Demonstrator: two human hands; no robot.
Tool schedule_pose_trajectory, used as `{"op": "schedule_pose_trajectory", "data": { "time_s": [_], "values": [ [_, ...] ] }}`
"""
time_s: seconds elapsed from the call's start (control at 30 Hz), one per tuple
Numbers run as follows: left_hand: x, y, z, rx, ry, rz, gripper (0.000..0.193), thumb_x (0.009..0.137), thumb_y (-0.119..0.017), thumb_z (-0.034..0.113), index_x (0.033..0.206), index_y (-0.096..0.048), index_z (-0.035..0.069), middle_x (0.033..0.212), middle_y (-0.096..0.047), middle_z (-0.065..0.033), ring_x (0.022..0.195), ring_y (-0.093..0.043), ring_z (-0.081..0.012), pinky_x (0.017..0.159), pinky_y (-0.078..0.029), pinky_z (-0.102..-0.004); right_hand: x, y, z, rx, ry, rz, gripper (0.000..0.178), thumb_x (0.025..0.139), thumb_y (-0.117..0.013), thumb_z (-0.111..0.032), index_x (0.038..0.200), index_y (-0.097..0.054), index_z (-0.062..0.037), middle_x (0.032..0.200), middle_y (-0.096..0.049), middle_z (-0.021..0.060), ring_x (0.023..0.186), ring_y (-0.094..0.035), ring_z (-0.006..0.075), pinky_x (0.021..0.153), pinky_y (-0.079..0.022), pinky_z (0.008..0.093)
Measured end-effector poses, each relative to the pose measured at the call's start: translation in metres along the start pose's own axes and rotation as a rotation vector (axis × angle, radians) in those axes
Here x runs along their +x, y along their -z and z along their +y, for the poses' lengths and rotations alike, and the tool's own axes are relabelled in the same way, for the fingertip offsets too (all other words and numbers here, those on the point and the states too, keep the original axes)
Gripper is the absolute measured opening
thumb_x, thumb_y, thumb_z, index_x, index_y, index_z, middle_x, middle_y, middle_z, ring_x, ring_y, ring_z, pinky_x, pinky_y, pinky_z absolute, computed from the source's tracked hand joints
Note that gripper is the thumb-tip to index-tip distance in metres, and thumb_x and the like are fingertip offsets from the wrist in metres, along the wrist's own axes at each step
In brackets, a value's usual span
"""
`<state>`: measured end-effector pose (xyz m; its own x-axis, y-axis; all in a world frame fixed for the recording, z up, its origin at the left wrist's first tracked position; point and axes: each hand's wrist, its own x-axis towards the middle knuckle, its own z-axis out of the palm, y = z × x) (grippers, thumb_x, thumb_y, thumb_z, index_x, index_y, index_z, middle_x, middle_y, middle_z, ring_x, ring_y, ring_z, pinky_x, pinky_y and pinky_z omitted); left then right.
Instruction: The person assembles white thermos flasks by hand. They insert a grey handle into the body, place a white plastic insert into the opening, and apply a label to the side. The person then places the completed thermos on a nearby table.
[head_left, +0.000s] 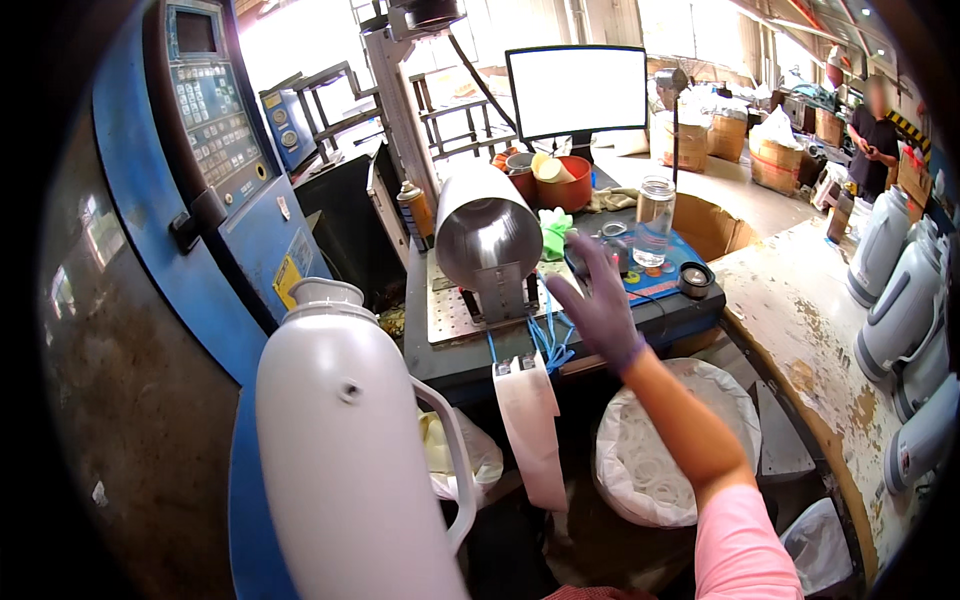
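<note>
My right hand (603, 308), in a thin purple-grey glove, is raised over the front of the dark workbench with its fingers spread and nothing in them. Just left of it, a hollow metal cylinder (488, 235) sits on a fixture with a bracket at its mouth. A bright green cloth (554, 234) lies behind my fingers. Large in the left foreground is a pale grey vacuum jug (335, 440), upright but slightly tilted, with a side handle and a small dark hole in its wall. My left hand does not show; whether it supports the jug is hidden.
A blue machine with a keypad (215, 120) stands left. The bench holds a monitor (578, 92), a clear jar (654, 220) and a red pot (564, 185). Below is a lined bin (675, 440) of clear rings. Several grey jugs (905, 290) line the right table; a person (874, 140) stands beyond.
</note>
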<state>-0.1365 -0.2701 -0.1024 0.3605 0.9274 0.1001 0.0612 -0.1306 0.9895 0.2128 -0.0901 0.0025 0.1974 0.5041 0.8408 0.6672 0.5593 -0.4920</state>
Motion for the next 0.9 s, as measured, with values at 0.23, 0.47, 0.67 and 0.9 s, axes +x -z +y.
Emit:
{"op": "schedule_pose_trajectory", "data": {
  "time_s": [0.23,0.47,0.67,0.9],
  "values": [
    [0.011,0.005,0.053,0.291,-0.184,-0.631,0.092,0.077,-0.087,0.027,0.152,-0.040,0.002,0.145,-0.054,-0.0188,0.136,-0.051,-0.0288,0.113,-0.040,-0.0434,-0.168,0.088,-0.071,1.225,-0.703,-0.434,0.107,0.082,-0.074,-0.035,0.163,-0.010,-0.0098,0.162,-0.029,0.0120,0.146,-0.033,0.0234,0.119,-0.027,0.0390],
    [0.072,-0.057,0.011,-0.329,-0.091,-0.605,0.132,0.050,-0.094,0.059,0.154,-0.035,0.001,0.156,-0.037,-0.0230,0.141,-0.041,-0.0366,0.115,-0.033,-0.0495,-0.269,0.156,-0.141,0.419,-0.620,-0.634,0.092,0.085,-0.076,-0.045,0.154,-0.033,-0.0005,0.150,-0.041,0.0223,0.141,-0.040,0.0334,0.119,-0.030,0.0397],
    [0.055,-0.101,-0.006,-0.455,-0.416,-0.759,0.100,0.069,-0.078,0.067,0.143,-0.052,0.004,0.149,-0.044,-0.0261,0.131,-0.051,-0.0376,0.107,-0.045,-0.0498,-0.293,0.398,-0.183,-0.519,-0.654,-0.145,0.040,0.085,-0.078,-0.015,0.120,-0.064,-0.0049,0.113,-0.065,0.0150,0.104,-0.064,0.0306,0.092,-0.052,0.0402],
    [0.041,-0.157,0.022,-0.016,-0.736,-0.826,0.068,0.084,-0.065,0.058,0.134,-0.055,0.013,0.141,-0.045,-0.0317,0.119,-0.054,-0.0499,0.093,-0.049,-0.0596,-0.541,0.856,-0.307,-1.777,-1.881,0.042,0.053,0.089,-0.053,-0.045,0.120,-0.067,-0.0038,0.123,-0.065,0.0253,0.122,-0.060,0.0402,0.105,-0.046,0.0463]
  ]
}}
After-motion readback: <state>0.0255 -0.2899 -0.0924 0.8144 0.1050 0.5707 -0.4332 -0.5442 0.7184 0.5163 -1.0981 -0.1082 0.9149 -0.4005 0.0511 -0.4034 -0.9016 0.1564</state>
